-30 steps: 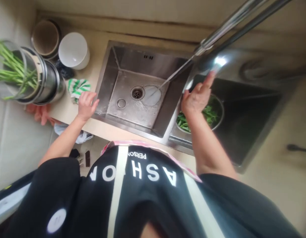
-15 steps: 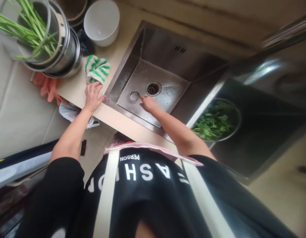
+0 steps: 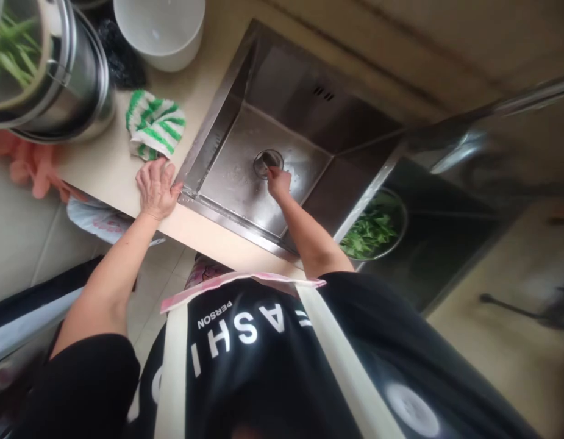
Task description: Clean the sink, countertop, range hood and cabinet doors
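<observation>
Pinching 1 round stopper [image 3: 266, 160] at the drain [image 3: 260, 175] of the sink [image 3: 286, 85].
Gripping its edge with the right fingers [image 3: 273, 172], with the drain just beyond and beneath their tips; looks tilted, not flat. Resting the left fingers [image 3: 147, 175], loosely spread and gripping nothing, on the desk [image 3: 92, 161], just beside a striped cloth [image 3: 157, 125]. Judging by the tilt: already at the drain, not yet seated flat, with seemingly only that left.

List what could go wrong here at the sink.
The round stopper, seemingly pinched in the right hand at the drain, might slip from the fingers or sit crooked. The left hand, resting on the counter close by the striped cloth, could nudge it.
</observation>
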`<state>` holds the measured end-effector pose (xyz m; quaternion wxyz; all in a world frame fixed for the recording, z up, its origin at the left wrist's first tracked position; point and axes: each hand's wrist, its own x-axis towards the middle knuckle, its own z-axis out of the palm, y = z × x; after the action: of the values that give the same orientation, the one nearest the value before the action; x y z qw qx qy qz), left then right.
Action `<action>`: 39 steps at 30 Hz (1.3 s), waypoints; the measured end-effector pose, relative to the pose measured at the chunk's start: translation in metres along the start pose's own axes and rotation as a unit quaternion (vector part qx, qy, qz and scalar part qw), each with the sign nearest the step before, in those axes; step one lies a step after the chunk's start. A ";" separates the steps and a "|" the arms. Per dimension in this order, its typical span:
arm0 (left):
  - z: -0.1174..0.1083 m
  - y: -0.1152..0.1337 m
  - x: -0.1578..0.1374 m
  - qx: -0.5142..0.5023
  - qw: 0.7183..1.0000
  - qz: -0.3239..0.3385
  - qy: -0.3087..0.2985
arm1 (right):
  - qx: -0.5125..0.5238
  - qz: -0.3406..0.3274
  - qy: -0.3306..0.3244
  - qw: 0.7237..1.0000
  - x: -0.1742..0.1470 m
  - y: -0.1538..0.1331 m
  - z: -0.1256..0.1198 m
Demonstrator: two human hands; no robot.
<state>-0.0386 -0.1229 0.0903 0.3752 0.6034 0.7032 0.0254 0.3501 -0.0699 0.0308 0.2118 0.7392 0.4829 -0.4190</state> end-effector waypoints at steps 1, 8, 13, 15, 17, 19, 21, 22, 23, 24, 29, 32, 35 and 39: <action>-0.001 0.001 -0.001 0.002 1.000 -0.002 0.001 | -0.072 0.006 0.015 0.997 0.003 0.005 -0.007; 0.001 0.003 -0.006 0.006 1.000 -0.003 0.001 | -0.185 0.004 0.008 0.983 -0.003 -0.034 -0.035; 0.002 0.004 -0.010 0.023 1.000 0.001 -0.015 | -0.067 -0.278 0.040 0.958 -0.033 -0.158 -0.046; 0.003 0.003 -0.010 0.037 0.999 0.002 -0.019 | -0.046 -0.389 0.001 0.920 -0.047 -0.221 -0.038; 0.005 0.001 -0.010 0.056 0.998 -0.011 -0.020 | -0.072 -0.465 -0.035 0.882 -0.057 -0.280 -0.023; 0.006 -0.002 -0.010 0.068 0.997 -0.025 -0.015 | -0.118 -0.484 -0.040 0.866 -0.056 -0.325 -0.003; 0.006 -0.005 -0.010 0.066 0.998 -0.019 -0.003 | -0.136 -0.464 -0.053 0.874 -0.046 -0.352 0.011; 0.006 -0.007 -0.009 0.061 0.998 -0.010 0.003 | -0.121 -0.444 -0.061 0.886 -0.039 -0.358 0.014; 0.006 -0.008 -0.009 0.055 0.998 -0.001 0.010 | -0.082 -0.420 -0.066 0.901 -0.033 -0.357 0.013; 0.006 -0.008 -0.009 0.048 0.999 0.008 0.013 | -0.016 -0.394 -0.071 0.916 -0.027 -0.351 0.010; 0.004 -0.006 -0.009 0.031 0.999 0.025 0.018 | 0.471 -0.172 -0.127 0.856 -0.017 -0.246 -0.034; 0.003 -0.004 -0.009 0.035 0.999 0.025 0.023 | 0.521 0.023 -0.124 0.844 -0.013 -0.166 -0.065; 0.001 -0.003 -0.010 0.035 0.999 0.023 0.020 | 0.439 0.048 0.009 0.897 0.000 -0.124 -0.098; -0.001 -0.005 -0.012 0.035 0.999 0.020 0.017 | 0.154 -0.090 0.216 0.960 0.038 -0.143 -0.128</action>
<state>-0.0433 -0.1342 0.0946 0.3410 0.6299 0.6976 0.0184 0.2828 0.1061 0.0847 -0.0521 0.7893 0.5113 -0.3358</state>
